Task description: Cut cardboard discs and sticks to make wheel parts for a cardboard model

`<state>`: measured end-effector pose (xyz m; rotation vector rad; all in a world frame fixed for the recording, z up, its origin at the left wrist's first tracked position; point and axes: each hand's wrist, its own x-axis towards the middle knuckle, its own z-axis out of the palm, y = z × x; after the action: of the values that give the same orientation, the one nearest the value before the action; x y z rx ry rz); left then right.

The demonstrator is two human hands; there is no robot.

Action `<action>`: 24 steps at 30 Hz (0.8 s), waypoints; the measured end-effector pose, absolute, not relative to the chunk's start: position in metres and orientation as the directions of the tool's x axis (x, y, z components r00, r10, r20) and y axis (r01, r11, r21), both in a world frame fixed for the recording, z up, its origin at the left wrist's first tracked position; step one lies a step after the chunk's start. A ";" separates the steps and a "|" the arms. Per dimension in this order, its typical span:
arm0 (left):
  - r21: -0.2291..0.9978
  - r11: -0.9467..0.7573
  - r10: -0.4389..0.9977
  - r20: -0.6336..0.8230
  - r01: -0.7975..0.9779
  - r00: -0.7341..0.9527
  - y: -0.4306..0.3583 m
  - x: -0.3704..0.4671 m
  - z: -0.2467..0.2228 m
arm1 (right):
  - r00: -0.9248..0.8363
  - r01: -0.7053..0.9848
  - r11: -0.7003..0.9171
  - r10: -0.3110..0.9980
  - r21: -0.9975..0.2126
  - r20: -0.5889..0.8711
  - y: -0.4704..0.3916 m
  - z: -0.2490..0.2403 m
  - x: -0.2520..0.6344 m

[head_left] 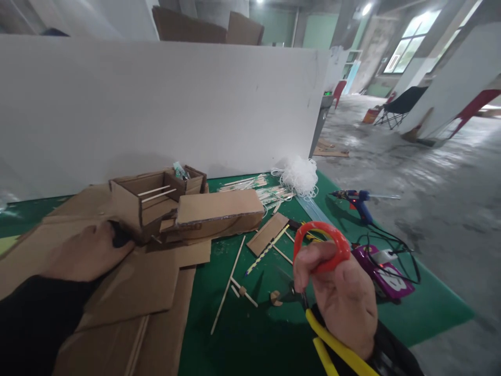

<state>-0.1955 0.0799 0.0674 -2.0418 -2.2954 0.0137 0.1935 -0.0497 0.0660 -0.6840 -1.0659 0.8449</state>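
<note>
Nearest, lower right: right hand [344, 292], fingers curled around a red loop handle [321, 228], thumb up along the ring; held above the green tabletop [235, 347]. Just below the palm, yellow handles [324, 333] of a tool; cannot tell whether also gripped. Nearest on the left: left hand [88, 253], palm down over cardboard sheets [135, 292], dark sleeve behind. At the fingertips, a black object [119, 235], partly covered; cannot tell whether held or only touched.

Just beyond, on the green: a curled cardboard scrap [276, 298], a long thin stick [229, 282], shorter sticks beside it, one with a small cardboard piece [242, 291] around it. Farther up, a striped rod [266, 251] along a cardboard strip [268, 233].

To the right, a purple power strip [387, 277], black cable looped over it; beyond, a blue glue gun [362, 203].

Mid-distance: long cardboard box [221, 209] beside an open-topped one [125, 206], two pale sticks inside. Behind: bundled sticks [246, 183], tangled white cord [299, 177].

Farther: white panel [164, 104]. Farthest: dark folding chair [407, 102], bright window [415, 42].
</note>
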 end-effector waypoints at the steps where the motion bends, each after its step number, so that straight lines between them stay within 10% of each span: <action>1: -0.118 0.132 0.991 -0.002 0.984 -0.133 0.083 -0.195 0.067 | 0.242 -0.253 0.514 0.854 -0.820 0.461 -0.050 0.065 0.194; 8: -0.334 0.046 0.998 -0.034 0.941 -0.061 0.090 -0.199 0.063 | 0.254 -0.252 0.504 0.858 -0.826 0.446 -0.048 0.064 0.195; 16: -0.275 0.089 0.984 -0.124 0.957 -0.127 0.082 -0.183 0.078 | 0.240 -0.269 0.505 0.860 -0.820 0.450 -0.049 0.065 0.195; 24: -0.031 0.044 0.978 0.207 0.999 -0.037 0.081 -0.218 0.053 | 0.250 -0.255 0.532 0.843 -0.807 0.477 -0.049 0.066 0.195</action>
<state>-0.2184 0.0811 0.0529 -2.0522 -2.1386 -0.1820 0.1953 -0.0493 0.0657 -0.6691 -1.0638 0.8281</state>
